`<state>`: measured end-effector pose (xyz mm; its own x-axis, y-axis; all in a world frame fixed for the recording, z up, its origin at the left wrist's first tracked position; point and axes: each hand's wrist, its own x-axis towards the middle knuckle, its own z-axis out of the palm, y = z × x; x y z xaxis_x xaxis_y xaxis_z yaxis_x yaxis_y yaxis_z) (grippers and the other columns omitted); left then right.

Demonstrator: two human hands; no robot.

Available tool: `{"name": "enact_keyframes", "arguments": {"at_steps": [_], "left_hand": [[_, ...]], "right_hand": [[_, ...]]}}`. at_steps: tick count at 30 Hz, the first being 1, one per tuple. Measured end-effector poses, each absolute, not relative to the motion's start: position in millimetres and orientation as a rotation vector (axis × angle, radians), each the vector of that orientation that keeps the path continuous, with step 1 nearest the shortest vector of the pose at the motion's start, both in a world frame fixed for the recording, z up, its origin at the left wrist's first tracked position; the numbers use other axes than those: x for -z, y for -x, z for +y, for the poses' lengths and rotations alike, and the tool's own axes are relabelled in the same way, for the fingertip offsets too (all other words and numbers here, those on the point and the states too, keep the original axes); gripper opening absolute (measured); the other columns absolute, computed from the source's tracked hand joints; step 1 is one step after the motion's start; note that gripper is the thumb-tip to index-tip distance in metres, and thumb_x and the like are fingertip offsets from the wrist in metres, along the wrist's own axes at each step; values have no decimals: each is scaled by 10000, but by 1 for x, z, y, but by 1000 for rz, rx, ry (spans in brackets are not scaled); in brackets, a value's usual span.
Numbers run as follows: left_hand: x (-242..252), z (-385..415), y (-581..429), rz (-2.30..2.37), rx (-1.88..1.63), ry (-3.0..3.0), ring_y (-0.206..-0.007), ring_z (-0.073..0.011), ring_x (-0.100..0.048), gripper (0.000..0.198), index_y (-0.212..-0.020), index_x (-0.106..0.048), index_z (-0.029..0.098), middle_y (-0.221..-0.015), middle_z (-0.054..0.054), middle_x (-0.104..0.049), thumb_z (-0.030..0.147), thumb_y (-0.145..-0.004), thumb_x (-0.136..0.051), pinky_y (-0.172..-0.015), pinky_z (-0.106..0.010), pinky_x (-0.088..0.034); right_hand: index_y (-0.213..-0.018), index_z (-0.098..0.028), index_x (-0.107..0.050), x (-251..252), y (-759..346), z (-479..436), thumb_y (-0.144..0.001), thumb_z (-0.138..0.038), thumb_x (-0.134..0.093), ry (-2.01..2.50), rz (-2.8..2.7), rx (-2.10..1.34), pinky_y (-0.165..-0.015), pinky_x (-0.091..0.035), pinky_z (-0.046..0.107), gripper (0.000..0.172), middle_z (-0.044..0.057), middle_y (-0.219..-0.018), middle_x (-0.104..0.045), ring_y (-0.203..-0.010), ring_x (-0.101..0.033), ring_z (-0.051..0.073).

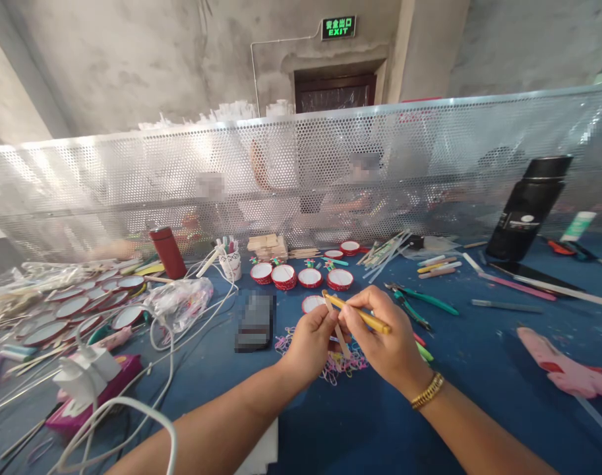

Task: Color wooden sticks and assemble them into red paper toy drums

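My left hand [311,343] is closed in a pinch on a thin flat wooden stick [336,324] that slants down toward me. In my right hand [384,333] a yellow pen-like tool [364,313] is gripped, its tip at the upper end of the stick. Whether that tip is a pen point or a blade is too small to tell. Beneath both hands lies a heap of colourful rubber bands [341,371]. Just behind my fingers sits a small round red-rimmed drum [312,304] with a white face, partly covered.
More red-rimmed drums [283,275] stand behind, near a cup of pens [229,264]. A blurred dark phone [255,322] lies left. Green-handled pliers [429,300], a black bottle [528,208] and a pink glue gun [560,361] are right. White cables [169,369] cross the left side. A perforated metal screen [291,178] spans the back.
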<state>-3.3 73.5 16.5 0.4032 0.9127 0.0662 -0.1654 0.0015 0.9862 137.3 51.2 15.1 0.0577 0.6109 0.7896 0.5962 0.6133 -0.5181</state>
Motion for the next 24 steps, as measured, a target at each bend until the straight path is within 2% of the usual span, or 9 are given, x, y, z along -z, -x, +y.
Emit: {"name": "enact_keyframes", "arguments": {"at_steps": [24], "left_hand": [[-15,75,3,776,-999,-1287,-672,-155,-581,521,-794,-605,176,-723,-12,-599,676,-681,-702,-584,-264,-492]], "right_hand": [[-839,-241,-528,-17,-137,50,-924,-314,-552,1029,-1593,8,-687,-505,327,114,22,-739,-634,-744,-635,202]]}}
